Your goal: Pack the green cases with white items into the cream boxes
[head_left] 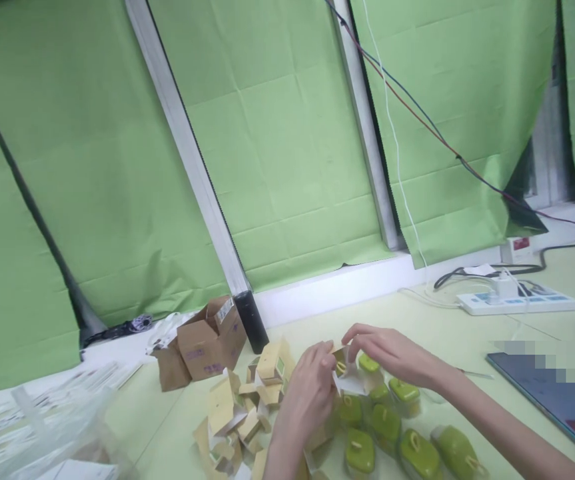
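My left hand (312,383) is closed around the left side of a small cardboard box (351,383) with pale inner flaps. At the box's upper edge, the bent fingers of my right hand (384,352) grip a flap. A yellow loop on something green shows inside the box. Below and right of my hands stand several green-topped containers (386,424) with yellow loops on top, their lower parts looking clear. To the left of my left hand lies a heap of small yellowish cardboard boxes (224,407), several with open flaps.
A brown carton (212,347) stands behind the heap, beside a black cylinder (250,322). Clear plastic bags (62,427) lie at the left. On the right are a white power strip (517,302) with cables and a dark tablet-like screen (547,393). Green sheets (287,147) cover the back.
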{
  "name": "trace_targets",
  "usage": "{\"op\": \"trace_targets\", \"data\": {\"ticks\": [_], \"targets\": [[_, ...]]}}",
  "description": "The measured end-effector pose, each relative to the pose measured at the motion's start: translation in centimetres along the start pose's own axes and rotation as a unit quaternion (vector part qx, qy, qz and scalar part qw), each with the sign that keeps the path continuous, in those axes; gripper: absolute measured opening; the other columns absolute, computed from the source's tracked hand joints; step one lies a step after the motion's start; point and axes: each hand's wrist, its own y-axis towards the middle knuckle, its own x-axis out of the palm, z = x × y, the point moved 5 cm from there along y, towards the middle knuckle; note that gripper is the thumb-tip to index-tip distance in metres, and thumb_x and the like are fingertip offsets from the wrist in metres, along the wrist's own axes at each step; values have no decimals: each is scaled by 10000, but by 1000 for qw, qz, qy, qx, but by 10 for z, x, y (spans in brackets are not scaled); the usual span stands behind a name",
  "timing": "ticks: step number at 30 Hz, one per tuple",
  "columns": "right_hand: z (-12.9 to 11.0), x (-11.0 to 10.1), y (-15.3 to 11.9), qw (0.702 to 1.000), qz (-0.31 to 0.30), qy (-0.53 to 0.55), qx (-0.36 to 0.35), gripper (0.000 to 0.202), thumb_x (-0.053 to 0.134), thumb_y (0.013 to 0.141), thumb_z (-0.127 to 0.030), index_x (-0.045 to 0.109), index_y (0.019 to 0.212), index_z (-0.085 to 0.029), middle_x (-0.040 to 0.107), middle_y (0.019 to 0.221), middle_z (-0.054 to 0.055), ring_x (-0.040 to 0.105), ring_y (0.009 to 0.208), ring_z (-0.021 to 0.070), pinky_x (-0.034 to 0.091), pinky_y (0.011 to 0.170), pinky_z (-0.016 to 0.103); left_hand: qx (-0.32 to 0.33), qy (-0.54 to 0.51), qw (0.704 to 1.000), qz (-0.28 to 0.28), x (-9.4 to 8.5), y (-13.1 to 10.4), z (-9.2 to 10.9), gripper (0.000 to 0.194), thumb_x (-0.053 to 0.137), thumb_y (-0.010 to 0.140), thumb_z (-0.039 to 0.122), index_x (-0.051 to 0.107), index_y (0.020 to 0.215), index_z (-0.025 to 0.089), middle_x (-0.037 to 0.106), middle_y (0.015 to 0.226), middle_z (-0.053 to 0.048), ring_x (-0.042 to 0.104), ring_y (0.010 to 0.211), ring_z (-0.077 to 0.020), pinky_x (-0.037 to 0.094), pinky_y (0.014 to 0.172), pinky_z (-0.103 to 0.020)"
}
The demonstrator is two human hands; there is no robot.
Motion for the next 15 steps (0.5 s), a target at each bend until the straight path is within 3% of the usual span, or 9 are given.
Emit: {"op": "trace_targets", "data": {"ticks": [4, 7, 10, 13, 15], "targets": [[2, 15, 2, 997, 29, -71, 11, 110, 622, 751, -304, 698, 790, -235, 624, 1102, 55, 636, 780, 224, 470, 724, 360, 5, 21, 998, -57, 3, 6, 12, 438, 401, 653, -29, 346, 1011, 218, 533, 1096, -92, 532, 1000, -244, 474, 808, -423], [5, 27, 5, 998, 46, -37, 10, 84, 606, 754, -233, 670, 700, -221, 625, 1104, 48, 606, 948, 234, 458, 811, 351, -40, -8, 994, -101, 2, 6, 9, 512, 472, 654, 35, 336, 1111, 221, 547, 1081, -77, 539, 979, -252, 468, 802, -420], [22, 31, 11, 995, 94, 4, 45, 127, 506, 833, -231, 614, 771, -207, 579, 1182, 54, 584, 1014, 191, 483, 809, 312, -132, -48, 984, -111, -4, -2, -10, 630, 517, 680, 110, 275, 1254, 206, 535, 1167, -106, 531, 1034, -273, 443, 848, -440], [53, 35, 24, 987, 122, 21, 101, 262, 300, 944, -236, 556, 920, -186, 618, 1090, 79, 630, 889, 149, 525, 692, 284, -247, -108, 960, -69, -14, -15, -41, 652, 570, 644, 112, 357, 1257, 174, 525, 1227, -133, 474, 1145, -308, 359, 959, -471], [75, 41, 35, 985, 111, 10, 128, 260, 295, 961, -237, 544, 987, -167, 642, 986, 64, 633, 823, 144, 527, 664, 288, -335, -233, 913, 11, -18, -25, -61, 573, 642, 603, 128, 476, 1149, 185, 555, 1200, -116, 462, 1167, -314, 317, 1002, -473]]}}
